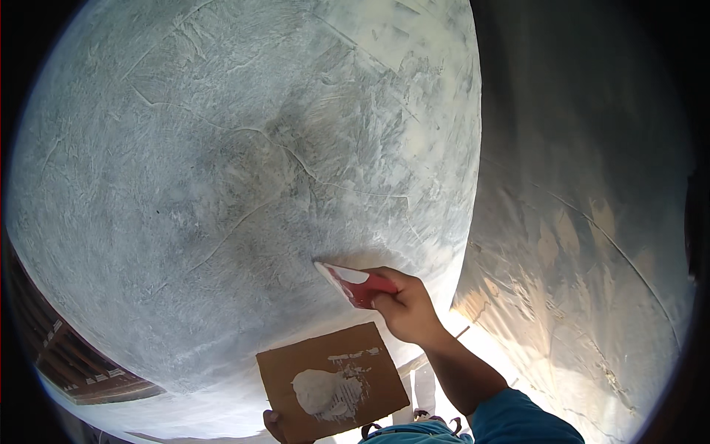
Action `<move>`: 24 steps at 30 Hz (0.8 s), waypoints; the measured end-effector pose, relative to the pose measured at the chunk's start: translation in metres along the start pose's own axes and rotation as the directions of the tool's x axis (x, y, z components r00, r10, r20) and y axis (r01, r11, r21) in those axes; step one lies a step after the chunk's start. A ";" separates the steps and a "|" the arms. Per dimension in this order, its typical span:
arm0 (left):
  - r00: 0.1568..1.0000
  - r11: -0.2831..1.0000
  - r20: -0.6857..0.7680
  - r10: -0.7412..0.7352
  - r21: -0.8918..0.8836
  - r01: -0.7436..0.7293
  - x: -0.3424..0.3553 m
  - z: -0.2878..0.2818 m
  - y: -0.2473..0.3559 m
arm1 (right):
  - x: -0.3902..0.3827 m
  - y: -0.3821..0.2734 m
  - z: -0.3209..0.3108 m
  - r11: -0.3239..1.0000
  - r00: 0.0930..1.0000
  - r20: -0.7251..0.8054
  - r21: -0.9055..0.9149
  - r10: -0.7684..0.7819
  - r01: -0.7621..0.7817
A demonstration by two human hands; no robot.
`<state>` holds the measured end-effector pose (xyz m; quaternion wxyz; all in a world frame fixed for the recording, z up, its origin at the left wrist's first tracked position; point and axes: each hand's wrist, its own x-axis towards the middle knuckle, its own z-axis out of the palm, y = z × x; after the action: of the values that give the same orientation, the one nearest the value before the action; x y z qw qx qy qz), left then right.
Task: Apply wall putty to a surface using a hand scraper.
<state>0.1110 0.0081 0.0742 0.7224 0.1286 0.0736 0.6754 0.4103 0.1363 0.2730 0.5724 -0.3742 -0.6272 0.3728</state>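
Observation:
My right hand [403,307] grips a red scraper [359,285] with white paste on it, its edge against a large curved, mottled grey-white plastered surface [222,148]. Below it, my left hand [274,425] holds the left edge of a brown cardboard board [281,355]. A mound of white paste [318,392] lies on the board, with smears spread to its right.
A grey, creased sheet-like surface [592,185] runs down the right side, brightly lit near the bottom. A dark wooden slatted structure [74,348] shows at the lower left, beyond the curved surface's edge. My legs and clothing show at the bottom.

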 end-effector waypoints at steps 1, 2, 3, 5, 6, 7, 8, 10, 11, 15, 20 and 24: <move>1.000 1.000 -0.013 -0.007 0.003 0.007 -0.002 -0.001 0.002 | 0.000 0.010 -0.008 0.942 0.995 -0.015 0.325 0.094 -0.084; 1.000 1.000 -0.009 0.014 -0.015 -0.014 0.005 0.001 0.001 | 0.002 0.016 -0.020 0.783 0.983 -0.018 0.607 0.184 -0.135; 0.999 0.999 -0.006 0.035 -0.033 -0.035 0.010 0.002 -0.001 | 0.000 0.017 -0.024 0.618 0.963 -0.077 0.779 0.259 -0.104; 0.997 0.998 0.068 0.034 0.054 -0.038 0.016 0.020 -0.005 | -0.006 0.022 -0.028 0.588 0.946 -0.062 0.795 0.319 -0.146; 0.989 0.987 0.144 0.038 0.147 -0.059 0.016 0.028 -0.004 | -0.010 0.024 -0.027 0.549 0.928 -0.034 0.814 0.371 -0.189; 0.990 0.987 0.137 0.042 0.147 -0.062 0.017 0.030 -0.003 | -0.013 0.025 -0.025 0.546 0.926 -0.028 0.815 0.376 -0.197; 0.985 0.995 0.170 0.031 0.087 -0.046 0.018 0.030 -0.001 | -0.017 0.025 -0.023 0.537 0.927 -0.033 0.823 0.373 -0.187; 0.978 1.000 0.208 0.016 0.020 -0.020 0.021 0.034 -0.001 | -0.023 0.023 -0.025 0.530 0.931 -0.058 0.834 0.362 -0.154; 0.981 0.998 0.194 0.016 0.056 -0.027 0.021 0.037 -0.001 | -0.025 0.022 -0.024 0.534 0.930 -0.059 0.831 0.363 -0.156; 0.976 0.991 0.212 0.049 0.110 -0.073 0.020 0.039 -0.001 | -0.022 0.018 -0.026 0.823 0.917 -0.355 0.565 0.184 0.053; 0.990 0.990 0.119 0.075 0.108 -0.088 0.004 0.032 0.009 | 0.008 -0.005 -0.022 0.793 0.670 -0.471 -0.523 -0.574 0.312; 0.995 0.994 -0.032 0.093 0.058 -0.091 -0.006 0.020 0.016 | 0.038 -0.006 -0.018 0.518 0.531 -0.320 -0.809 -0.785 0.278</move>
<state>0.1009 0.0015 0.0975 0.6851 0.1408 0.0992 0.7078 0.4255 0.1689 0.2961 0.6661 -0.4265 -0.5580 -0.2511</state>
